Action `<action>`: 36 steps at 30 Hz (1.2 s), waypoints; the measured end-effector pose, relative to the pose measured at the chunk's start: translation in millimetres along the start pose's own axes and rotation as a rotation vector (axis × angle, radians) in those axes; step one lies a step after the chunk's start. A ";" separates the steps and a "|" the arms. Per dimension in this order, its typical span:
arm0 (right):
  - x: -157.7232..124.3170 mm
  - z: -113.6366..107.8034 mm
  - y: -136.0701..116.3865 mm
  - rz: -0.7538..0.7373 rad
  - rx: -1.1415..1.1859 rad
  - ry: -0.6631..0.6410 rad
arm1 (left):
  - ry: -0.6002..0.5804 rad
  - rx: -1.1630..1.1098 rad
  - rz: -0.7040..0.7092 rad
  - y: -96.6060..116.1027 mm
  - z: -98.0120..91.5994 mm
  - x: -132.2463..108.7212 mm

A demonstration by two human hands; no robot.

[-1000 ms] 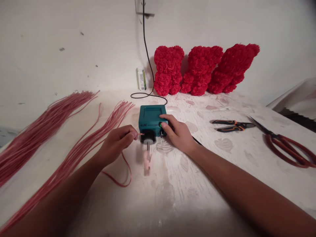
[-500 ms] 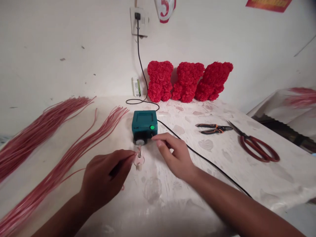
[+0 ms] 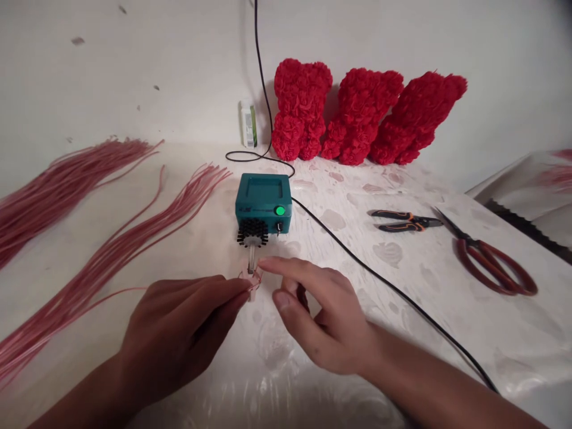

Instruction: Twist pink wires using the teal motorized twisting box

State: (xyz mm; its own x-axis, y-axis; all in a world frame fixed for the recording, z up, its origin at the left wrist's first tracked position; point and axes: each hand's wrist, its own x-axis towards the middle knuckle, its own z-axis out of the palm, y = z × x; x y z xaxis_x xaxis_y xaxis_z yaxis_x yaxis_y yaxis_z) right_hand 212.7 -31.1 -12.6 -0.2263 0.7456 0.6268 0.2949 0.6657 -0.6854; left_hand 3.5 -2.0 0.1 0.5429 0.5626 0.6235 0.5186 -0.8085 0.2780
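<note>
A small teal machine [image 3: 263, 193] with a lit green button stands in front of me. On its front is a wheel of black bristles [image 3: 252, 233], from which a narrow pale shaft [image 3: 252, 257] sticks out towards me. My left hand [image 3: 179, 328] is closed in a pinch on a thin pink strand [image 3: 129, 289], just below the shaft's tip. A looped pale piece shows by those fingertips, partly hidden. My right hand [image 3: 324, 316] is open, its index finger stretched to the shaft's end and its thumb apart; whether the finger touches it, I cannot tell.
Two bundles of pink strands [image 3: 102, 259] lie at the left. Three red flower-covered bears [image 3: 301, 110] and a white bottle [image 3: 248, 124] stand by the wall. Black-and-orange pliers [image 3: 402, 220] and red-handled scissors [image 3: 491, 265] lie at right. A black cable [image 3: 379, 274] crosses the table.
My right hand has left the machine's front knob and come to the shaft's end. The wheel, blurred before, now shows separate bristles. The view has moved closer and lower.
</note>
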 end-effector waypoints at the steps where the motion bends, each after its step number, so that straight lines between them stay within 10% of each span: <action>1: -0.2 -0.8 -1.0 -0.008 -0.001 -0.009 | -0.004 -0.010 0.001 -0.5 0.5 -0.6; 36: 0.9 -4.3 -9.1 -0.018 0.065 -0.025 | 0.001 0.058 -0.086 -1.4 0.3 -3.1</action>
State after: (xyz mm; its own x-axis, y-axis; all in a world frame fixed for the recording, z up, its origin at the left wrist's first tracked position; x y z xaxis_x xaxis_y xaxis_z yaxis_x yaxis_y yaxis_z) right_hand 213.8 -36.6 -4.2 -0.2547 0.7331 0.6306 0.2298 0.6793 -0.6969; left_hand 1.3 -2.5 -2.4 0.4942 0.6292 0.6000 0.6006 -0.7460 0.2876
